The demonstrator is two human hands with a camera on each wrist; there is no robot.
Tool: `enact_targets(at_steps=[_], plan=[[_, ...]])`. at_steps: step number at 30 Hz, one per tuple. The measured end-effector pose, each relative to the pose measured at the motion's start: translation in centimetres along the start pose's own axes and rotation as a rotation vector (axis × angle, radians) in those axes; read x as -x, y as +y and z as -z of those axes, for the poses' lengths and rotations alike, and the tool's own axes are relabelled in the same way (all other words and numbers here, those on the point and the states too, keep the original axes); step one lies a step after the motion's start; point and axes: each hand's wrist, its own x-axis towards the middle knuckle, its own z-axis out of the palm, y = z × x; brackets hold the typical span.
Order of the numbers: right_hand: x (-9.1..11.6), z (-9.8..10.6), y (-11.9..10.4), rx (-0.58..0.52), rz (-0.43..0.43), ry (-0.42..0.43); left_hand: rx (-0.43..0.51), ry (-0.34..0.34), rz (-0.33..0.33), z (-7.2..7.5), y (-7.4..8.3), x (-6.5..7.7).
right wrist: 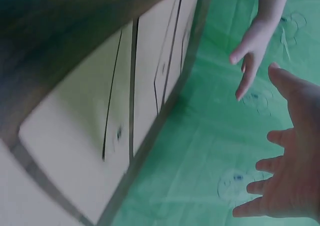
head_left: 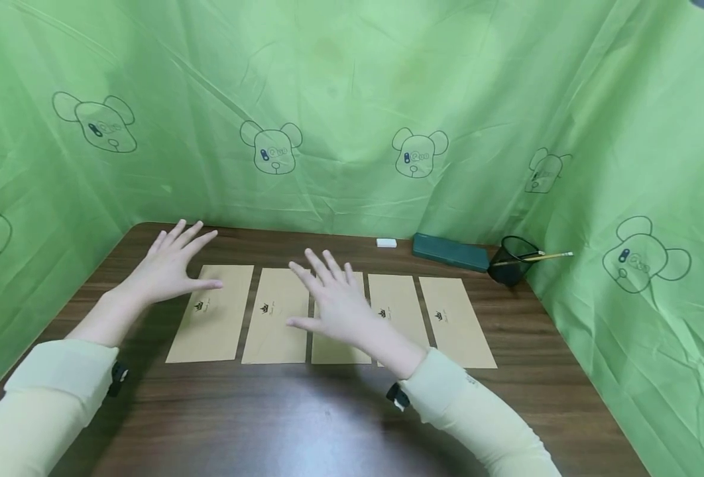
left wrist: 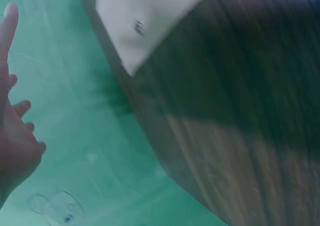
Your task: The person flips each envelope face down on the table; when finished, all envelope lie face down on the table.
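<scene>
Several flat tan paper envelopes or cards lie in a row across the brown table, each printed with a small dark crown and a line of tiny writing. My left hand (head_left: 170, 268), fingers spread, hovers at the upper left by the leftmost tan paper (head_left: 217, 331). Over the middle of the row is my right hand (head_left: 341, 306), also spread and holding nothing; it partly covers the third tan paper (head_left: 340, 351). To its right lies the rightmost tan paper (head_left: 462, 331). In the right wrist view, both hands appear above the papers' level, palms bare.
At the table's back stand a white eraser (head_left: 386, 243), a dark green case (head_left: 450, 252) and a black mesh pen cup (head_left: 509, 265) with a pencil (head_left: 551, 256) leaning out. A green curtain (head_left: 340, 79) with bear-head outlines surrounds the table (head_left: 256, 424) at the back and sides.
</scene>
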Motion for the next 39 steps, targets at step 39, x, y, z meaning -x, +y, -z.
enact_targets(at_steps=[39], plan=[[-6.4, -10.2, -8.6, 0.064, 0.156, -0.327, 0.103, -0.303, 0.085, -4.9, -8.4, -0.5]])
